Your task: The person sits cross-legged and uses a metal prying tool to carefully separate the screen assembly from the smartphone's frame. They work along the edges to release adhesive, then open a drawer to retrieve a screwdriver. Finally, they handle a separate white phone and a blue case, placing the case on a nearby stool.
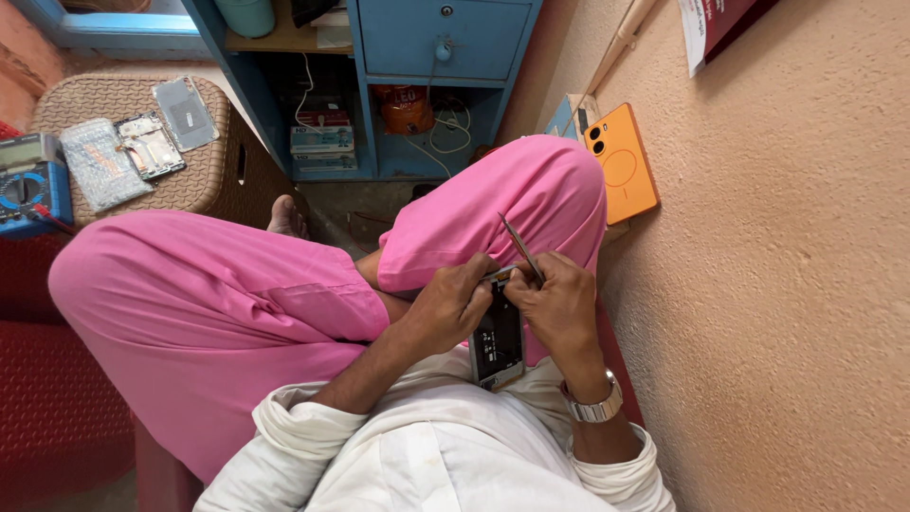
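Observation:
An opened phone (498, 343) with its back off rests in my lap, over pink trousers. My left hand (453, 301) grips its upper left edge. Thin metal tweezers (522, 248) are pinched in my right hand (559, 303), their tip down at the top of the phone. A metal watch (595, 408) is on my right wrist.
An orange phone back cover (623, 163) leans on the tan wall at right. A woven stool (213, 166) holds a phone frame (149, 144), a grey panel (186, 112) and a bagged part (99, 163). A blue multimeter (30, 182) lies far left. Blue shelves (445, 38) stand ahead.

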